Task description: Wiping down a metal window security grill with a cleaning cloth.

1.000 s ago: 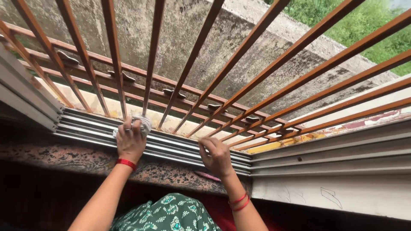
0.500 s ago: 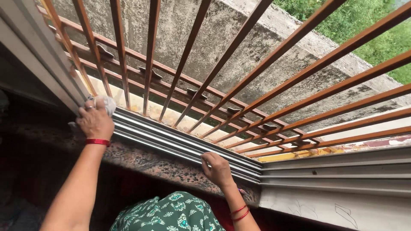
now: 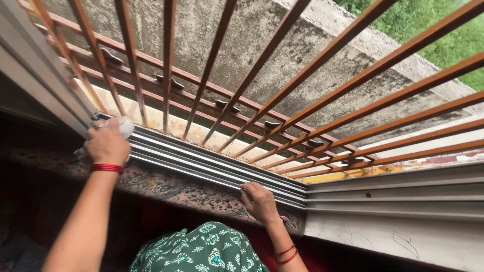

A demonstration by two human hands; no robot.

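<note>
A person leans at a window, the left hand (image 3: 107, 145) closed around a bunched white cloth (image 3: 124, 128), fingers curled tight on it and pressing it against the far left end of the grey metal window track (image 3: 212, 163), right where the track meets the upright frame (image 3: 40, 85). The right hand (image 3: 259, 201) rests near the track's other end, fingers bent over its front edge and gripping nothing else. Red bangles circle both wrists. Below the track runs a speckled stone sill (image 3: 166, 185). Rust-brown window bars (image 3: 262, 60) fan out above, with a stained concrete ledge (image 3: 302, 75) and green grass (image 3: 433, 35) beyond. A green patterned garment (image 3: 201, 252) fills the lower foreground.
</note>
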